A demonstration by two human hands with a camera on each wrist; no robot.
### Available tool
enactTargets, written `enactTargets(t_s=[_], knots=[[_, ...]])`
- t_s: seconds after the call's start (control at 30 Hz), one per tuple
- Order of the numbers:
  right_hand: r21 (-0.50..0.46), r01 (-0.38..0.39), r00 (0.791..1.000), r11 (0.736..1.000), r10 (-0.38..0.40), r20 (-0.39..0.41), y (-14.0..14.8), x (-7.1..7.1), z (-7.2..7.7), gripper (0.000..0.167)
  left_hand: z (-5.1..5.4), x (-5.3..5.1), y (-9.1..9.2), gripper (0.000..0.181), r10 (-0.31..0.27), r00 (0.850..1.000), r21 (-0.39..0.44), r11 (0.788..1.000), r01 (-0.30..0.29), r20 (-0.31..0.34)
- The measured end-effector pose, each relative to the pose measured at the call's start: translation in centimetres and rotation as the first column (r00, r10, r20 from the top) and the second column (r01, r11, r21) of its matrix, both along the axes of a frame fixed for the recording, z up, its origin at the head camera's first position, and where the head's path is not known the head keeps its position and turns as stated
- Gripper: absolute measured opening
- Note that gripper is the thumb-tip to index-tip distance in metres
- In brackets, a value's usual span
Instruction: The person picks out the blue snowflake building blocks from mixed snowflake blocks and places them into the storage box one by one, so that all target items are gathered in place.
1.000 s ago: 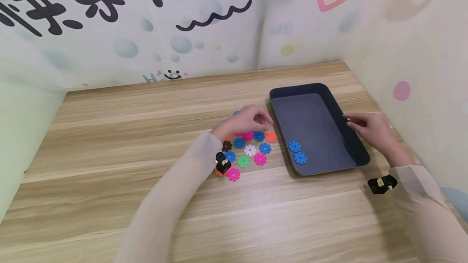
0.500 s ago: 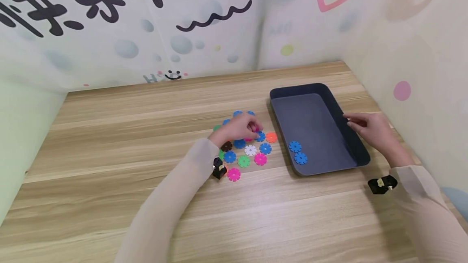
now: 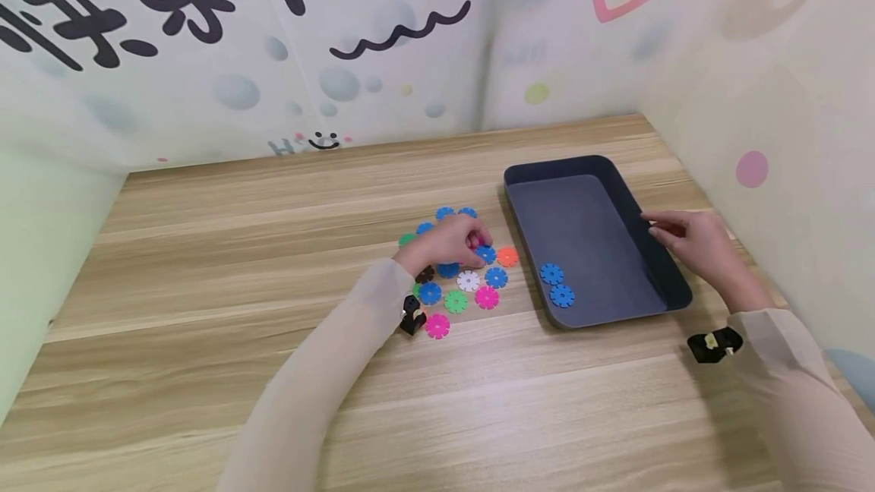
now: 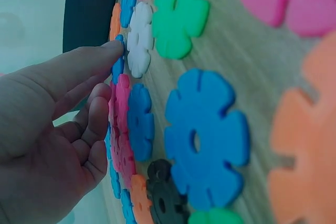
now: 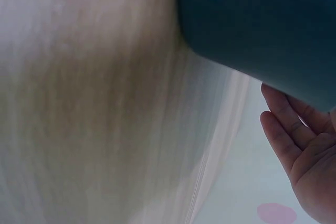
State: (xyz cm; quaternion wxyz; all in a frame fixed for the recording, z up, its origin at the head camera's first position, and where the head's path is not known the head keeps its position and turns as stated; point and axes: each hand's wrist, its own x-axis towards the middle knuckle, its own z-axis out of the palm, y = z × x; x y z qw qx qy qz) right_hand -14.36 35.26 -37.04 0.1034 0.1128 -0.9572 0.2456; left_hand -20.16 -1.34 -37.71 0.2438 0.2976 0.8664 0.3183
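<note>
My left hand (image 3: 451, 240) reaches into a cluster of flower-shaped plastic discs on the table. Its thumb and forefinger pinch a blue disc (image 3: 486, 254) at the edge. The left wrist view shows the thumb tip on that blue disc (image 4: 118, 61), with the other fingers curled beside pink discs (image 4: 122, 129). At the right, my right hand (image 3: 697, 241) holds the side rim of a dark tray (image 3: 666, 272). In the right wrist view its fingers (image 5: 286, 140) lie against the tray's outer wall; the thumb is hidden there. Two blue discs (image 3: 557, 285) lie in the tray's near left corner.
Around the left hand lie a white disc (image 3: 468, 281), a green disc (image 3: 456, 301), an orange disc (image 3: 507, 257) and several others. A printed cloth wall (image 3: 410, 89) stands behind the table, and another wall (image 3: 772, 127) rises close on the right.
My left hand has moved left and down from beside the tray to the discs, and its fingers have come onto a blue one. The right hand and tray have stayed put.
</note>
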Motion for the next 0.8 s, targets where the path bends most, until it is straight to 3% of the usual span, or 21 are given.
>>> enactTargets(t_s=[0.33, 0.6, 0.8], knots=[[0.0, 0.0, 1.0, 1.0, 0.0, 0.011, 0.0, 0.0, 0.0, 0.024, -0.3, -0.46, 0.27, 0.032, -0.002, 1.0, -0.008, 1.0, 0.002, 0.013], [-0.003, 0.008, 1.0, 1.0, -0.008, 0.024, -0.05, 0.02, 0.1, 0.024, 0.23, -0.46, 0.48, 0.031, 0.017, 0.997, 0.011, 1.0, -0.018, 0.071], [-0.006, 0.007, 1.0, 1.0, -0.007, 0.017, -0.1, 0.06, 0.06, 0.024, 0.34, -0.26, 0.58, 0.032, 0.005, 1.0, -0.003, 1.0, -0.005, 0.016]])
